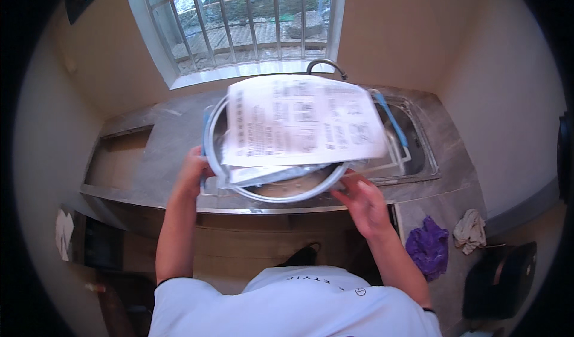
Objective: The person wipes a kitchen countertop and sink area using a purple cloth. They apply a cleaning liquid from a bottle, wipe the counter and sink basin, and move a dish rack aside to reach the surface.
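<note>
A round metal basin or pot (pixel 282 199) with a pale rim is in front of me above the stone countertop. A printed paper sheet (pixel 305 122) lies across it, blurred, and a clear plastic packet (pixel 269 175) shows beneath the sheet. My left hand (pixel 196 171) grips the left side, by a blue and white handle (pixel 205 135). My right hand (pixel 365 202) is at the lower right of the rim, its fingers spread; whether it bears on the rim cannot be told. A second blue-sleeved wire handle (pixel 392 119) reaches over the sink on the right.
A steel sink (pixel 423 144) with a curved faucet (pixel 327 62) lies right of the basin. The grey countertop (pixel 175 113) has a rectangular cutout (pixel 119 157) at left. A purple plastic bag (pixel 428 247) and a pale cloth (pixel 469 231) lie at lower right. A barred window (pixel 251 23) is behind.
</note>
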A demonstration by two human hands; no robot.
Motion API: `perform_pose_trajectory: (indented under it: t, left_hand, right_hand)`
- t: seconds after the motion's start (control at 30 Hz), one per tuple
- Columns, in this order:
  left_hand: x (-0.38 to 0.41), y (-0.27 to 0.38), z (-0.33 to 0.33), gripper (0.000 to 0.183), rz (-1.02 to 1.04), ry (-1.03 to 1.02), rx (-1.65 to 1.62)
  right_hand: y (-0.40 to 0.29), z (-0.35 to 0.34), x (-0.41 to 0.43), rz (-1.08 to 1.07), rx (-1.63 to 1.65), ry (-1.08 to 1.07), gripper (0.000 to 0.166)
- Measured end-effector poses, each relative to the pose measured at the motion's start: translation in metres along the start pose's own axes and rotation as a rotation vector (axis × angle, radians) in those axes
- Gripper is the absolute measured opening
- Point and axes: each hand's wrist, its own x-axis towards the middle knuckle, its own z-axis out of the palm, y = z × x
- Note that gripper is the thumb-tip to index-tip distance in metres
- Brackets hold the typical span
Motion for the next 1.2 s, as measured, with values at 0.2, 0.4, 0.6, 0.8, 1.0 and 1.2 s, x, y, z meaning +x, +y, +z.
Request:
perform_pose_trajectory:
  t: [0.2, 0.4, 0.6, 0.8, 1.0, 1.2]
  left_hand:
    - [-0.003, -0.033, -0.21, 0.02, -0.089, 0.147, 0.168]
    - [0.013, -0.047, -0.207, 0.033, -0.09, 0.09, -0.057]
    - [0.033, -0.064, -0.241, 0.035, -0.063, 0.129, -0.127]
    - [0.025, -0.013, -0.226, 0.03, 0.076, 0.347, 0.155]
    - [0.022, 0.073, -0.178, 0.021, 0.681, 0.898, 0.305]
    - [-0.007, 0.048, 0.086, 0.014, 0.885, -0.044, 0.325]
  right_hand:
    - [0.078, 0.052, 0.064, 0.291, 0.058, -0.229, 0.036]
    - [0.117, 0.054, 0.089, 0.386, -0.018, -0.303, 0.046]
    - [0.088, 0.032, 0.067, 0.421, -0.691, -0.548, 0.057]
    - [0.013, -0.081, -0.022, 0.311, -0.639, 0.061, 0.03]
    - [-0.051, -0.182, -0.143, -0.173, -2.025, 0.732, 0.038]
    - [-0.041, -0.204, -0.171, 0.462, -1.934, 1.185, 0.07]
